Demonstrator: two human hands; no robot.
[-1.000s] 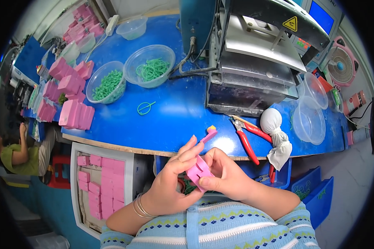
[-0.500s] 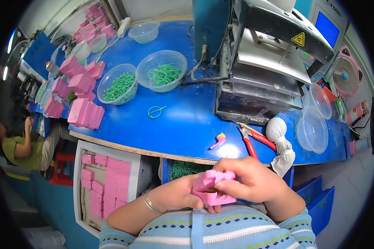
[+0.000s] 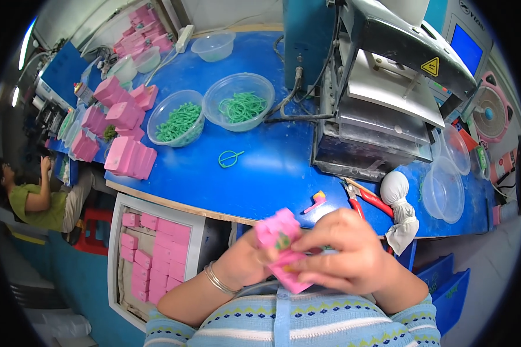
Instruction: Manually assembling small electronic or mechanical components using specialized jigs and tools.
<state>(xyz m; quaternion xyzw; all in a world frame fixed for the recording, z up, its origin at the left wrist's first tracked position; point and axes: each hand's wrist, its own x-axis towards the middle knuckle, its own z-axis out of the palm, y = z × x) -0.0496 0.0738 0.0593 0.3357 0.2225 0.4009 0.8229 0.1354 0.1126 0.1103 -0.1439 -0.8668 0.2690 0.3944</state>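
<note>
In front of my chest, my left hand (image 3: 237, 265) is closed around a pink mould (image 3: 278, 226), a soft-looking two-part block. It gapes open, and a small green piece (image 3: 283, 241) shows inside. My right hand (image 3: 346, 254) pinches the lower pink part (image 3: 289, 274) from the right side. Motion blurs the mould and fingers, so the exact grip is unclear. Beyond the hands on the blue table lie a small pink-and-yellow piece (image 3: 316, 202), red-handled cutters (image 3: 373, 201) and a knotted white cloth bundle (image 3: 395, 188).
Two clear bowls, one of green pieces (image 3: 179, 122) and one of green loops (image 3: 240, 107), stand farther back. A green ring (image 3: 230, 158) lies nearer. Pink blocks (image 3: 130, 159) are stacked left; a drawer (image 3: 114, 266) holds more. A press machine (image 3: 376, 139) stands right. Another person (image 3: 37, 199) sits far left.
The pink mould has been pulled wider apart, showing green inside. My right hand has shifted from its top to its lower part. The whole view has moved slightly.
</note>
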